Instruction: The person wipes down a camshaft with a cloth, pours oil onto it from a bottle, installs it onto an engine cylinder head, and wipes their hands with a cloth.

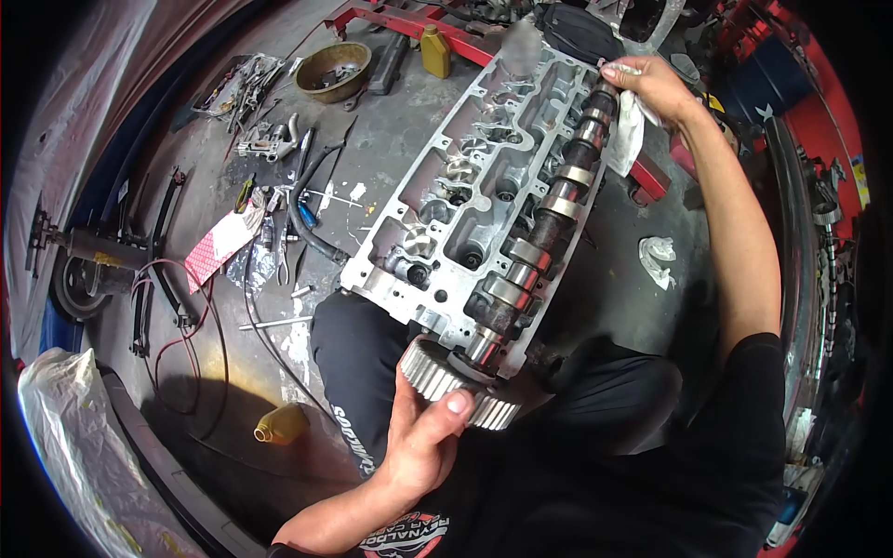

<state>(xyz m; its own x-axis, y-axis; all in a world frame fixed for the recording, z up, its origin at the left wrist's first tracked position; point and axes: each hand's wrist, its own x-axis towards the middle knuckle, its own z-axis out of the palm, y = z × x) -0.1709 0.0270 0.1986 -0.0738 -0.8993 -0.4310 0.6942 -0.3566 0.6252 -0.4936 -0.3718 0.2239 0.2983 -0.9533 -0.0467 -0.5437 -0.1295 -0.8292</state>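
Already, our lobed steel camshaft lies uncapped along the grey metal cylinder head; our left hand grips its ridged silver pulley, our right hand pinches white cloth by its far end.

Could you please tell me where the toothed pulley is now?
The toothed pulley is at the lower middle of the head view, held by the left hand, at the near end of the cylinder head.

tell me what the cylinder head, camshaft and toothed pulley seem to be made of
Cylinder head: likely cast aluminium, dull pale grey with flat machined faces.
Camshaft: probably steel or cast iron, dark between bright polished bands.
Toothed pulley: bare metal, by its silvery teeth; steel or aluminium, I can't tell.
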